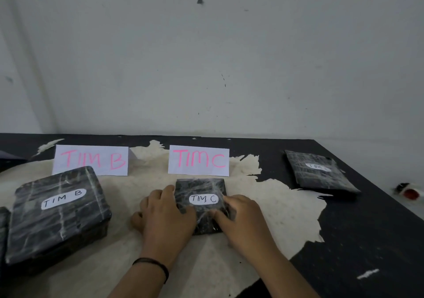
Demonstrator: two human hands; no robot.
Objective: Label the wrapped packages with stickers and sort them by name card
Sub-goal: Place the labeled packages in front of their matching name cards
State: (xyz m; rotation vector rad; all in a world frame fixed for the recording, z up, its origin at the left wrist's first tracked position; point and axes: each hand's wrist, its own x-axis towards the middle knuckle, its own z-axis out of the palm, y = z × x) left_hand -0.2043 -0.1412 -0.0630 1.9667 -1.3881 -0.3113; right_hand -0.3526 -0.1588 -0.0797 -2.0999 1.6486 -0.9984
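Both hands, left (165, 215) and right (241, 217), grasp the TIM C package (202, 192), squaring it just before the TIM C card (198, 161) to sort it.

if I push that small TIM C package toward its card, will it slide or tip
Probably slides: the small TIM C package looks low and flat-bottomed, so tipping seems unlikely. Its shiny wrap may feel slippery under the left hand and right hand.

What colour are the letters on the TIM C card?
Pink, on the white TIM C card, head view.
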